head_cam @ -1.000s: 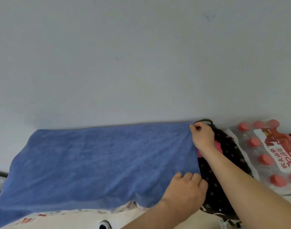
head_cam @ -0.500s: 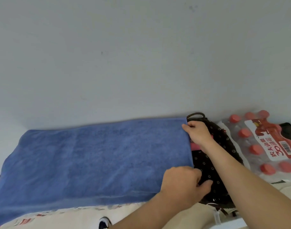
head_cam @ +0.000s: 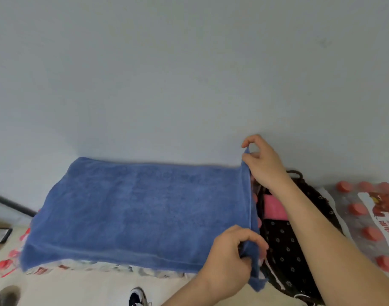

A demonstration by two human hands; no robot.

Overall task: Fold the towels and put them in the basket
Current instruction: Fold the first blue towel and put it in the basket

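Observation:
A blue towel (head_cam: pixel 140 208) lies spread flat over a raised surface against the wall. My right hand (head_cam: pixel 264 164) pinches its far right corner and lifts it off the surface. My left hand (head_cam: pixel 231 261) grips the near right corner, with a flap of towel hanging below the fingers. The towel's right edge stands up between the two hands. To the right sits a dark dotted fabric basket (head_cam: pixel 286 246) with something pink (head_cam: pixel 274 208) inside, partly hidden by my right forearm.
A shrink-wrapped pack of bottles with red caps (head_cam: pixel 370 217) lies at the far right. More red-capped bottles (head_cam: pixel 10 259) show under the towel's left end. A grey wall is close behind. A shoe (head_cam: pixel 137 297) is on the floor below.
Both hands have taken hold of the towel's right corners and raised that edge off the surface. The view has shifted right, so the towel sits further left in the frame.

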